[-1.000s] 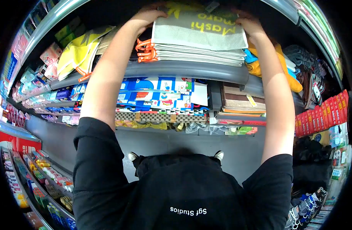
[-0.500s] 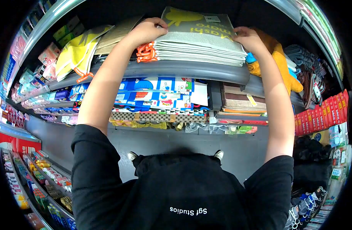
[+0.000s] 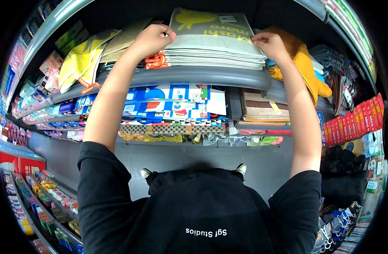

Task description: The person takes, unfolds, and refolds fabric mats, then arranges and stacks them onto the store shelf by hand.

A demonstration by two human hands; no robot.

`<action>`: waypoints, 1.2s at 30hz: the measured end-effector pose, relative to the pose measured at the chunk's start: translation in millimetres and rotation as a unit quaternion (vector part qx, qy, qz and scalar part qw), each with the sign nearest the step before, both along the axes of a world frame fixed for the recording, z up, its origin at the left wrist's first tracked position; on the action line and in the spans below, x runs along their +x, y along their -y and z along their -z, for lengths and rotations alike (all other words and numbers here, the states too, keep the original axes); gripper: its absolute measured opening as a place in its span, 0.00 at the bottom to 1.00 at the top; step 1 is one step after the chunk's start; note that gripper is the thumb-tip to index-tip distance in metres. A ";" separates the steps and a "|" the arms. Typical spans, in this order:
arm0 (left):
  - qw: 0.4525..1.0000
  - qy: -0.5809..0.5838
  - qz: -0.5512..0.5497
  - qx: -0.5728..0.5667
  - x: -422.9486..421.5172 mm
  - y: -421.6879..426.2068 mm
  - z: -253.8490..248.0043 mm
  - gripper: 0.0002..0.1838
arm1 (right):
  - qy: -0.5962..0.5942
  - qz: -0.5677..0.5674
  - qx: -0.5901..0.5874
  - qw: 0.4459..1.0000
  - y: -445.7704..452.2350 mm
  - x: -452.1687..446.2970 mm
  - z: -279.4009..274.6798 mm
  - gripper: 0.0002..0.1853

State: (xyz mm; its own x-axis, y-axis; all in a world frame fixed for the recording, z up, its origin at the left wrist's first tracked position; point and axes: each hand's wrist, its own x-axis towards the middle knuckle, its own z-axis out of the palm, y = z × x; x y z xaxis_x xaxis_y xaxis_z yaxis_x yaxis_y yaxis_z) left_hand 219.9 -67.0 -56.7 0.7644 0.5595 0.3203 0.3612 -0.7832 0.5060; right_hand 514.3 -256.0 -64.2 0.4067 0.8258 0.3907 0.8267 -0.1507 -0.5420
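A stack of folded grey towels (image 3: 215,57) lies on the upper shelf, its pale folded edges facing me and orange strips bunched at the left corner. The top towel (image 3: 198,31) is grey with a yellow shape, yellow lettering and a small white label. My left hand (image 3: 154,40) pinches this towel's left edge between thumb and fingers. At the opposite edge, my right hand (image 3: 272,45) has thumb and forefinger closed on the towel's side. The towel lies flat between both hands.
Yellow towels (image 3: 82,61) hang over the shelf edge on the left. An orange cloth (image 3: 306,70) drapes at the right. Below the grey shelf edge (image 3: 194,78) sit blue patterned packs (image 3: 173,101) and brown towels (image 3: 261,103). Red packets (image 3: 354,120) project at far right.
Both hands and the towel stack appear slightly further left in view, along with the shelf. The grip on the top towel's edges looks much the same.
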 end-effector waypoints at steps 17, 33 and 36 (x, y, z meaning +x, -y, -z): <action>0.993 -0.053 -0.097 0.048 -3.8 45.5 6.0 0.22 | 0.185 0.128 -0.156 0.962 27.5 -77.6 -8.8 0.34; 0.966 0.018 -0.126 0.223 -20.7 59.9 0.0 0.16 | 0.229 0.144 -0.031 0.962 30.0 -85.5 6.1 0.28; 0.931 0.127 -0.115 0.323 -49.2 61.0 -7.4 0.12 | 0.173 0.153 -0.039 0.972 34.9 -85.4 6.0 0.30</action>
State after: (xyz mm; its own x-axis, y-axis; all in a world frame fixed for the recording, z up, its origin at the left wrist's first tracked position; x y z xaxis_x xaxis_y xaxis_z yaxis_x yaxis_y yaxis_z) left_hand 170.7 -128.0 -49.3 0.5024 0.3276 0.8002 0.4902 -0.8702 0.0484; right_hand 428.9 -290.9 -70.3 0.4930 0.7194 0.4893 0.8678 -0.4469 -0.2172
